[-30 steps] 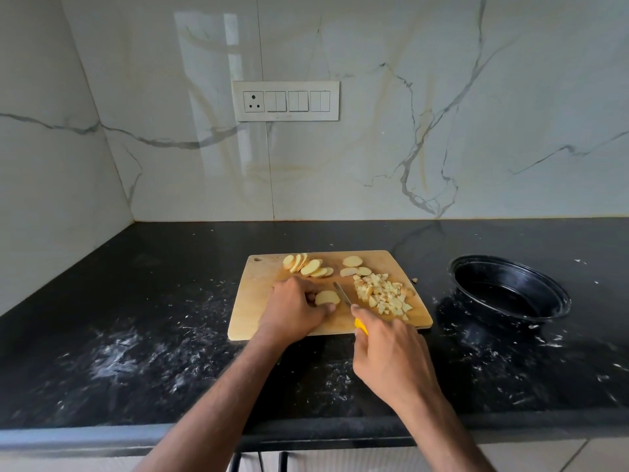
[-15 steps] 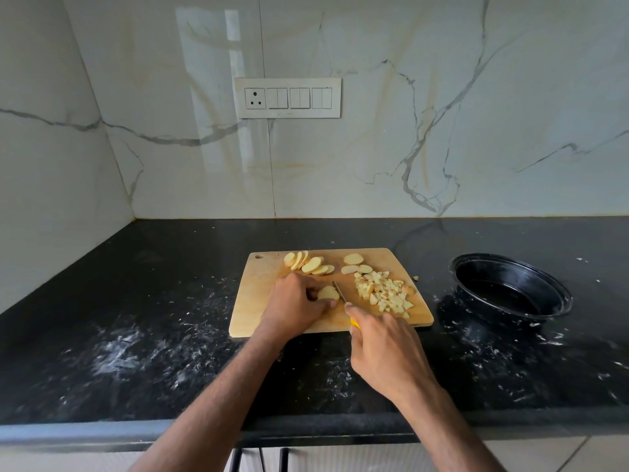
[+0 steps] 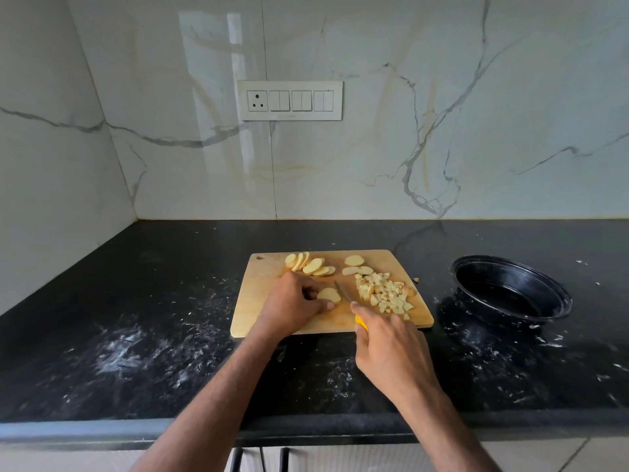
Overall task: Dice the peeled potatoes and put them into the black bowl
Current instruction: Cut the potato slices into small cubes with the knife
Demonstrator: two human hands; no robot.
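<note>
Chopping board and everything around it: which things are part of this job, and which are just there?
In use: cutting board, potato slices, diced potato, knife, black bowl, left hand, right hand.
Just there: switch panel, countertop.

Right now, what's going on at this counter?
A person is dicing potato on a wooden cutting board. The left hand pins a potato slice, and the right hand grips a yellow-handled knife with its blade beside that slice. A pile of diced potato sits on the board's right side, uncut slices along its far edge. The black bowl holds no potato yet.
</note>
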